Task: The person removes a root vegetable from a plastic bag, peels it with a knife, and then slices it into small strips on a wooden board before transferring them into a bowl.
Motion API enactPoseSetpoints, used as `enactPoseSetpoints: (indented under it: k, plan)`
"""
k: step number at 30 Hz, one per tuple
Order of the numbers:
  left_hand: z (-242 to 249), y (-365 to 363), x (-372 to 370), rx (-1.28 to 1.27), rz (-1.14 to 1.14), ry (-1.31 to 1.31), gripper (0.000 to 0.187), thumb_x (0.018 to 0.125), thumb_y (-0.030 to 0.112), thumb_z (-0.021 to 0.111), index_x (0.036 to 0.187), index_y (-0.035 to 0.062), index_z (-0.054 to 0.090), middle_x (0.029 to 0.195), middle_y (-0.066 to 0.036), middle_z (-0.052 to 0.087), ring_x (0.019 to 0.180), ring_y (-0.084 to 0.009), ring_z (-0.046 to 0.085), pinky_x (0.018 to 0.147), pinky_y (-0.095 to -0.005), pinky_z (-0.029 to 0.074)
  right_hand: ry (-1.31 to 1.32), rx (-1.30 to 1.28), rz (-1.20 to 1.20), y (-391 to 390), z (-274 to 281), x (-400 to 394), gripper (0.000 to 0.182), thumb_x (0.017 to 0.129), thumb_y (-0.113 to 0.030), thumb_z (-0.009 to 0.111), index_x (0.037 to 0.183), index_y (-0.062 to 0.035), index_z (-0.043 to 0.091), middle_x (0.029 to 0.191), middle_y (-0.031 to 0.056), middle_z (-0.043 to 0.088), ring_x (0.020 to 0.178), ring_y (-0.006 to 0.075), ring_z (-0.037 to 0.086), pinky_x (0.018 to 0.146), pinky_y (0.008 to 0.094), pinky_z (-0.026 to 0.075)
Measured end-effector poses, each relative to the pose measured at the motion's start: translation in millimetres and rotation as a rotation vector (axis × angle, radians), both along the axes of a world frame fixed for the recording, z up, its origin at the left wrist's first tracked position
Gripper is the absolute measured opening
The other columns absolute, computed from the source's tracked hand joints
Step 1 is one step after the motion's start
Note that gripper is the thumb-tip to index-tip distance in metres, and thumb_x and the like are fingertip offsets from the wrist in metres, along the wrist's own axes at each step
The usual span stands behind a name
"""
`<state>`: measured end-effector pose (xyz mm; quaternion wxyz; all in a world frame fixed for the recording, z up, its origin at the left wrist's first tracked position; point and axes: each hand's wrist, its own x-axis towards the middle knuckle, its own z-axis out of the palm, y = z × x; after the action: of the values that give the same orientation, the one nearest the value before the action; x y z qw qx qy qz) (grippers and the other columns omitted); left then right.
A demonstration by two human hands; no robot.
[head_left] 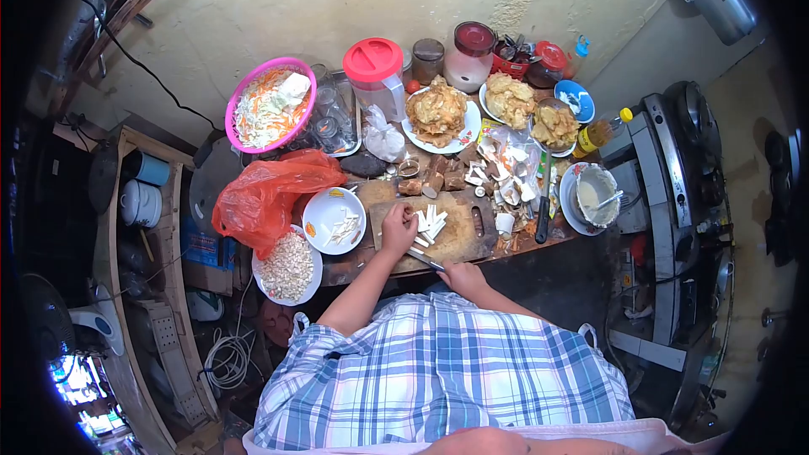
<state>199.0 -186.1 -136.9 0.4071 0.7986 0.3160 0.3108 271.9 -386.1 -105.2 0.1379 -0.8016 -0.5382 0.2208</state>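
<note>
My right hand (463,279) grips a knife (428,261) whose blade points up and left over the front edge of the wooden cutting board (465,238). My left hand (399,230) rests on the board with its fingers curled together; what they hold, if anything, is hidden. Just right of those fingers lie several white sticks of peeled root (431,224), probably cassava. A white bowl (317,240) left of the board contains more thin white pieces. Brown unpeeled root chunks (434,179) lie behind the board.
Left are a red plastic bag (274,190), a bowl of small pale chopped pieces (286,268) and a pink basin (233,122) of shredded vegetables. Fritters (436,114) stand on plates behind. Peelings (511,190), a black-handled knife (542,223) and a batter bowl (595,197) are right.
</note>
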Motion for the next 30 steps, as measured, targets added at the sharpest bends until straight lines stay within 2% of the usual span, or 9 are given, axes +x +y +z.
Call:
enactPoseSetpoints:
  k: [1,3,5,9,11,16,21,24,30]
  plan:
    - [-2,4,1,0.002,-0.004,-0.004,0.018,0.075,0.0,0.064,0.091,-0.001,0.057,0.075,-0.009,0.056,0.063,-0.0168,0.054,0.058,-0.029,0.046,0.06,0.005,0.002,0,1,2,0.029,0.087,-0.033,0.058,0.084,-0.0036,0.056,0.065,0.0206,0.062,0.063,0.04,0.062,0.057,0.05,0.049]
    - [0,12,4,-0.312,0.046,-0.048,0.025,0.074,0.0,0.065,0.098,-0.0008,0.058,0.081,-0.008,0.057,0.064,-0.0126,0.055,0.057,-0.025,0.048,0.156,-0.02,-0.09,0,4,4,0.03,0.088,-0.033,0.057,0.085,-0.0032,0.058,0.067,0.0216,0.062,0.066,0.0408,0.062,0.06,0.0505,0.049]
    - [9,17,-3,-0.353,0.043,-0.066,0.027,0.075,0.0,0.064,0.101,-0.0008,0.058,0.086,-0.007,0.058,0.066,-0.0092,0.055,0.057,-0.0222,0.048,0.255,-0.044,-0.171,0,7,6,0.031,0.088,-0.034,0.056,0.086,-0.0028,0.059,0.069,0.0226,0.062,0.068,0.0417,0.062,0.062,0.051,0.049]
    - [24,20,-28,-0.168,0.02,-0.078,0.025,0.076,0.001,0.063,0.1,0.0007,0.059,0.084,-0.007,0.059,0.067,-0.0106,0.057,0.059,-0.0229,0.048,0.128,-0.085,-0.143,-7,22,15,0.03,0.09,-0.032,0.054,0.089,-0.002,0.059,0.071,0.0235,0.061,0.071,0.0431,0.061,0.064,0.0501,0.048]
    - [34,15,-45,-0.111,-0.016,0.209,0.028,0.073,0.005,0.065,0.099,0.0003,0.058,0.087,-0.011,0.058,0.07,-0.0189,0.059,0.064,-0.0291,0.049,0.179,0.081,-0.206,-14,21,19,0.028,0.089,-0.031,0.055,0.088,-0.0032,0.058,0.072,0.0232,0.062,0.071,0.0428,0.061,0.062,0.0515,0.047]
    - [60,-16,-61,-0.021,-0.23,0.48,0.048,0.063,0.02,0.079,0.101,0.0032,0.055,0.092,-0.015,0.06,0.087,-0.0328,0.059,0.075,-0.0397,0.049,0.245,0.224,-0.369,-23,27,27,0.026,0.09,-0.03,0.055,0.092,-0.0038,0.054,0.073,0.0244,0.061,0.072,0.044,0.06,0.062,0.052,0.046]
    - [49,-18,-49,0.054,-0.346,0.401,0.046,0.066,0.017,0.076,0.105,0.0038,0.055,0.098,-0.014,0.059,0.095,-0.0337,0.057,0.083,-0.0404,0.048,0.277,0.215,-0.441,-24,20,40,0.027,0.09,-0.029,0.054,0.096,-0.0032,0.052,0.074,0.0247,0.061,0.075,0.0448,0.06,0.063,0.0509,0.046]
    - [47,-8,-40,0.261,-0.613,0.404,0.044,0.069,0.015,0.072,0.109,0.0073,0.056,0.114,-0.011,0.054,0.108,-0.0303,0.05,0.088,-0.0395,0.045,0.28,0.18,-0.435,-20,27,40,0.027,0.089,-0.029,0.055,0.096,-0.003,0.052,0.074,0.0245,0.061,0.075,0.0445,0.06,0.064,0.0507,0.045]
    - [45,0,-24,0.386,-0.72,0.478,0.039,0.075,0.014,0.065,0.112,0.0078,0.057,0.111,-0.008,0.056,0.106,-0.0283,0.052,0.087,-0.0388,0.046,0.294,0.246,-0.439,-20,20,36,0.025,0.089,-0.027,0.056,0.095,-0.0029,0.054,0.072,0.0235,0.06,0.073,0.0432,0.061,0.062,0.0486,0.045]
